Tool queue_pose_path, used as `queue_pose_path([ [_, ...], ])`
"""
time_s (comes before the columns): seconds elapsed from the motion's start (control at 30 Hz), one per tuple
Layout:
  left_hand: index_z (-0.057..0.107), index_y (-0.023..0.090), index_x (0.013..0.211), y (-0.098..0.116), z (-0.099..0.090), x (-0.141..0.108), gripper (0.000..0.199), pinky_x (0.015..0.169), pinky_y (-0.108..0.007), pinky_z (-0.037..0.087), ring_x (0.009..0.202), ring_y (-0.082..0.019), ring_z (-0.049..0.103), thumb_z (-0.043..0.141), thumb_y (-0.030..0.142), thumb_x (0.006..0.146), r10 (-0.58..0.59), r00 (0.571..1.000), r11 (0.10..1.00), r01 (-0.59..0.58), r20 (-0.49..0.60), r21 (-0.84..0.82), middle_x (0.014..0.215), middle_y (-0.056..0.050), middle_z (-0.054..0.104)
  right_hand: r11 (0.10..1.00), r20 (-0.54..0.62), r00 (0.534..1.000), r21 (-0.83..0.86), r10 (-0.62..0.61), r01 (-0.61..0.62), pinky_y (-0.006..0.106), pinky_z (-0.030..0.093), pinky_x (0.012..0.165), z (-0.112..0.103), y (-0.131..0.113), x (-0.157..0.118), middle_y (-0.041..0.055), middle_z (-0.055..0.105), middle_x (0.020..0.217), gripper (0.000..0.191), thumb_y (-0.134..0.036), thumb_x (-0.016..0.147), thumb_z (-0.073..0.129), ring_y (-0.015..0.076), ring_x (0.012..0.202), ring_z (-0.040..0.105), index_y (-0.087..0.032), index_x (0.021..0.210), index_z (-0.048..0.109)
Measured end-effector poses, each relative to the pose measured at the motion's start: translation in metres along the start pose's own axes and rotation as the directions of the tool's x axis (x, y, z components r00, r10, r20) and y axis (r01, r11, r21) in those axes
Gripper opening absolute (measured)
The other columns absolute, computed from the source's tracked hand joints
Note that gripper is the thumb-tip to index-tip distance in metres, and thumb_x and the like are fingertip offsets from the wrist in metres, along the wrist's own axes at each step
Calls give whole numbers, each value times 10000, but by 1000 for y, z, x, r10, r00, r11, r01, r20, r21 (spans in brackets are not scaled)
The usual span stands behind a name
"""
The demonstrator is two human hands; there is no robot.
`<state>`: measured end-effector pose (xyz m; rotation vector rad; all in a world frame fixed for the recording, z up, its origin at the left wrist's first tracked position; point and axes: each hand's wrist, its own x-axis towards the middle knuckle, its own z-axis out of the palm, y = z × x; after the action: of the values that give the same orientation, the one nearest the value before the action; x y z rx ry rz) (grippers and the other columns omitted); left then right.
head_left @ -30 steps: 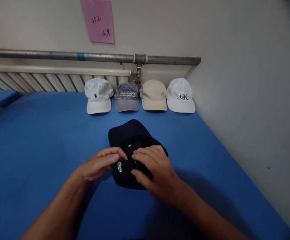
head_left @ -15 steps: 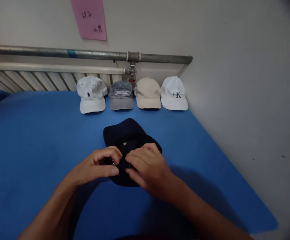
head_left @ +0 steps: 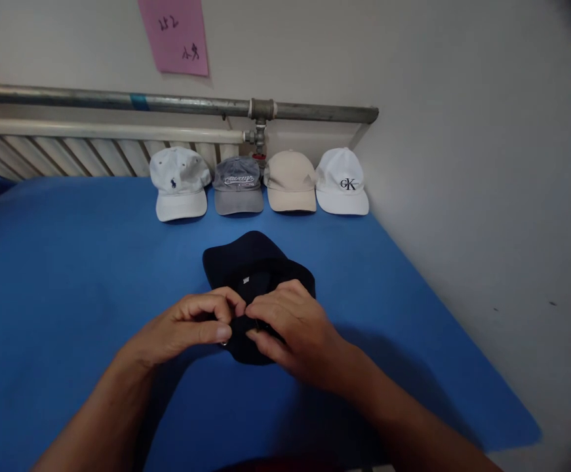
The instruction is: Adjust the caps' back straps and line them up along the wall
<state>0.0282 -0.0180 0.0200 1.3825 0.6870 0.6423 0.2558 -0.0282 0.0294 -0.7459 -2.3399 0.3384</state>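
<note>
Pinching the black cap [head_left: 243, 251] at its back, left hand [head_left: 187, 326] and right hand [head_left: 295, 328] have nearly closed grips (just what they pinch is hidden). It lies mid-table [head_left: 93, 255], apart; four caps [head_left: 238, 187] already line the far edge.

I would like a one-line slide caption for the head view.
Left hand and right hand handle a dark baseball cap before a row of four paler caps.
</note>
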Motion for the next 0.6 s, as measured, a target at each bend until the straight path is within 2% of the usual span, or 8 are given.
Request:
queue_pose_path([
  [0.17, 599, 170, 670, -2, -1, 0, 248, 825, -267, 389, 917, -156, 507, 663, 331, 847, 11, 1000, 999, -10, 21, -46, 998, -13, 547, 1000, 1, 1000, 13, 20, -20, 319, 383, 796, -2, 2, -1, 24, 718, 905, 100, -188, 874, 615, 153, 799, 631, -165, 972, 613],
  [0.3, 610, 175, 692, -1, -2, 0, 214, 809, -265, 394, 920, -156, 510, 662, 315, 845, -40, 999, 999, 40, 3, -37, 1022, -14, 551, 999, 13, 999, 28, 46, -46, 332, 389, 792, -1, 4, -1, 32, 714, 883, 81, -190, 870, 598, 169, 806, 635, -177, 948, 613],
  [0.4, 607, 169, 695, 2, -2, 1, 199, 785, -258, 402, 892, -148, 512, 659, 293, 842, -56, 998, 998, 56, 33, -18, 1019, -15, 549, 994, 17, 996, 60, 92, -93, 326, 402, 771, 0, 4, -2, 28, 705, 838, 79, -174, 828, 631, 164, 766, 623, -173, 907, 625],
  [0.5, 598, 163, 697, 5, -2, 1, 184, 763, -242, 407, 849, -128, 509, 646, 259, 847, -71, 997, 997, 70, 35, 21, 999, -10, 549, 976, 38, 986, 142, 161, -165, 308, 420, 763, -3, 3, -2, 13, 703, 820, 140, -185, 783, 692, 150, 744, 612, -166, 911, 641],
  [0.6, 583, 158, 682, 6, -3, 0, 183, 749, -229, 406, 833, -122, 509, 649, 235, 834, -72, 997, 995, 70, 27, 66, 982, -10, 557, 930, 119, 972, 289, 201, -228, 294, 440, 804, -11, 2, -1, 6, 719, 923, 237, -185, 808, 676, 142, 821, 641, -175, 1041, 638],
])
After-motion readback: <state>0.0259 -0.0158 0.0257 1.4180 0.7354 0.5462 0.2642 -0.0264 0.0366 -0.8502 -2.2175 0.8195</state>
